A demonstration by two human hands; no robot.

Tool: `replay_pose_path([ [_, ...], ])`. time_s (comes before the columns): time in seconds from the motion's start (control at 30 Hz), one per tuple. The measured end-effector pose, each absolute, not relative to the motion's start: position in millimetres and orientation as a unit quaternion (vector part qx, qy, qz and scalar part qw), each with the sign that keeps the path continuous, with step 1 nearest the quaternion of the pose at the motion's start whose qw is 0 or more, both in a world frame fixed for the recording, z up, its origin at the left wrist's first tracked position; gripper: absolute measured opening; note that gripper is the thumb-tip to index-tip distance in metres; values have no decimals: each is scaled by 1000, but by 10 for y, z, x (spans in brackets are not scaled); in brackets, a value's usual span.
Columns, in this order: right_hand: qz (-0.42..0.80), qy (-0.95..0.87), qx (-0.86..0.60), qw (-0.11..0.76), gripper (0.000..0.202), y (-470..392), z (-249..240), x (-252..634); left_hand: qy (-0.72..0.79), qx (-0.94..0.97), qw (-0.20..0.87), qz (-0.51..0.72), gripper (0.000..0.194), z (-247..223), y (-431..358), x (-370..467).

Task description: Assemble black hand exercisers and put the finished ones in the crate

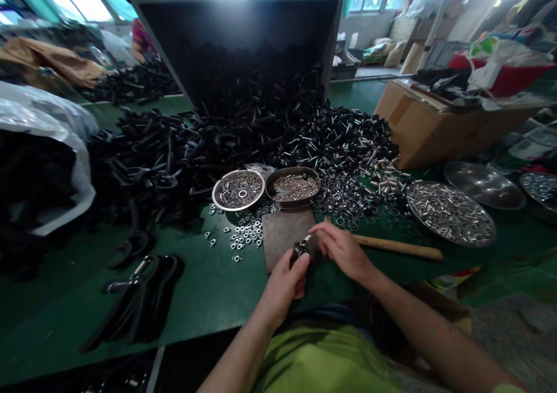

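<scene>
My left hand [285, 277] is wrapped round a small black part [300, 251], held over the near right side of a flat metal plate [278, 236]. A short silver metal fitting [307, 239] stands out of the black part's top. My right hand [342, 248] reaches in from the right, with its thumb and index finger closed at that fitting. Its other fingers are curled and partly hidden. A hammer with a wooden handle [400, 247] lies to the right of the plate, its head end behind my right hand.
Behind the plate stand a round dish [214, 194] and an oval tin [272, 205] of small metal parts. Loose rings [246, 235] lie left. Black curved handles [148, 300] lie front left; more spill from a tipped bin [335, 39]. A pin-filled bowl [491, 236] and cardboard box [418, 126] stand right.
</scene>
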State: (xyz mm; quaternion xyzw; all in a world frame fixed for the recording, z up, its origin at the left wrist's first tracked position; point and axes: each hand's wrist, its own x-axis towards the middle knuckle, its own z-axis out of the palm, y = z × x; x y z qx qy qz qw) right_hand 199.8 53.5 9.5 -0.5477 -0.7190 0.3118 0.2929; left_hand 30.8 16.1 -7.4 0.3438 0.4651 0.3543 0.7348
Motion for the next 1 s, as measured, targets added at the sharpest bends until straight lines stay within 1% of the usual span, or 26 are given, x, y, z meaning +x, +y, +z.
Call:
replay_pose_path([
  [0.07,131,-697,-653,266,23,653,57,2332,444,304,747,390,38,-56,207,260],
  [0.1,42,-675,-702,223,22,710,22,2511,438,281,749,411,39,-51,233,235],
  [0.13,-15,-652,-739,168,25,762,-20,2681,432,255,752,428,42,-49,260,211],
  [0.17,-40,-637,-761,119,30,810,-66,2832,424,224,759,441,46,-48,286,189],
  [0.23,-31,-626,-777,56,36,892,-142,3056,412,152,776,452,55,-49,336,157],
  [0.27,-14,-627,-778,36,36,927,-163,3126,408,117,784,452,56,-48,357,144],
  [0.33,11,-631,-776,6,35,989,-148,3200,398,65,793,456,49,-42,389,119],
  [0.43,-4,-639,-769,-37,30,1044,8,3215,369,21,796,480,32,-37,413,74],
  [0.5,-49,-654,-755,-18,28,1039,165,3168,349,7,796,495,26,-46,417,44],
  [0.53,-74,-669,-739,10,29,1019,247,3116,341,4,797,498,24,-54,417,33],
  [0.6,-96,-720,-679,104,29,942,400,2935,327,2,801,502,23,-68,415,27],
  [0.63,-76,-752,-635,157,27,887,464,2805,321,0,802,504,23,-72,413,32],
  [0.7,18,-808,-532,252,20,757,555,2491,312,-3,803,509,22,-67,407,57],
  [0.77,119,-828,-460,299,17,627,583,2162,303,0,804,511,21,-46,398,90],
  [0.87,173,-845,-395,316,21,487,515,1780,298,15,802,517,21,-4,378,134],
  [1.0,163,-862,-368,308,24,430,342,1548,339,32,774,533,16,23,341,167],
])
